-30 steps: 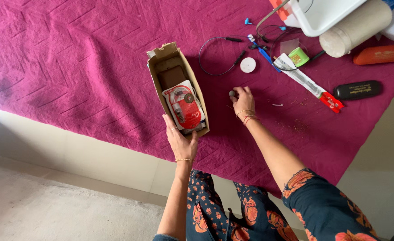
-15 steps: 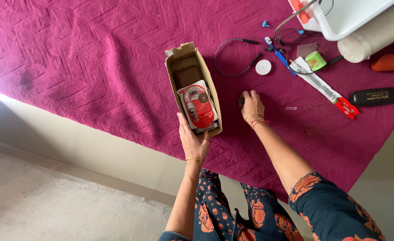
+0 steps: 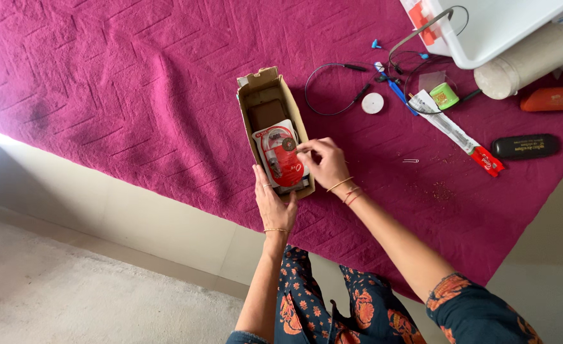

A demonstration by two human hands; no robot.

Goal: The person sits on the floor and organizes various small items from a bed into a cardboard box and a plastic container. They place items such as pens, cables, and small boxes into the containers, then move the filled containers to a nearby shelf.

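Observation:
An open, narrow cardboard box (image 3: 245, 102) lies on the magenta cloth (image 3: 135, 83). Inside it are a red and white blister pack (image 3: 282, 156) and a dark brown flat item (image 3: 267, 113). My left hand (image 3: 272, 205) grips the box's near end, thumb against its left wall. My right hand (image 3: 324, 163) is at the box's right wall, with its fingertips pinched together over the edge of the blister pack. Anything between those fingertips is hidden.
Farther back on the cloth lie a black neckband earphone cable (image 3: 332, 89), a white disc (image 3: 372, 103), a blue pen (image 3: 396, 92), a green cap (image 3: 444, 95), a long red and white packet (image 3: 456, 130), a black case (image 3: 525, 146), an orange case (image 3: 552, 99), a beige cylinder (image 3: 523, 60), a white tub (image 3: 498, 25) and a paper clip (image 3: 411, 160).
My right hand left the spot on the cloth where it touched a small dark object and moved left to the box. The left hand kept hold of the box.

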